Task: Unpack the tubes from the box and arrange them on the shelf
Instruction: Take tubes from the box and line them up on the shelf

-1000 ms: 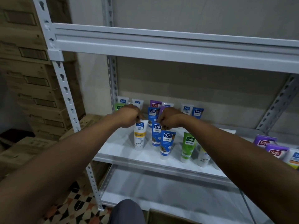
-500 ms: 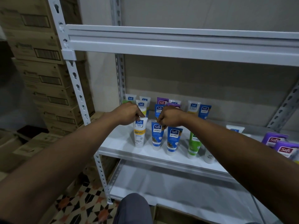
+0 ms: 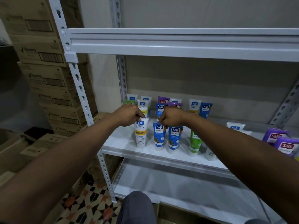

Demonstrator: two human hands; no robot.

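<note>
On the white middle shelf stand several Safi tubes, cap down, in rows. My left hand pinches the top edge of a white and yellow tube in the front row. My right hand is closed at the top of a blue tube, beside a second blue tube. A green tube stands further right, partly behind my right forearm. More tubes stand in the back rows. The box is out of view.
Purple Safi packs sit at the shelf's right end. A steel upright frames the left side, with stacked cardboard cartons beyond it. A lower shelf lies below, and my knee is in front of it.
The view has drifted left and slightly down. Both hands stay at the tops of the front-row tubes, almost in the same place.
</note>
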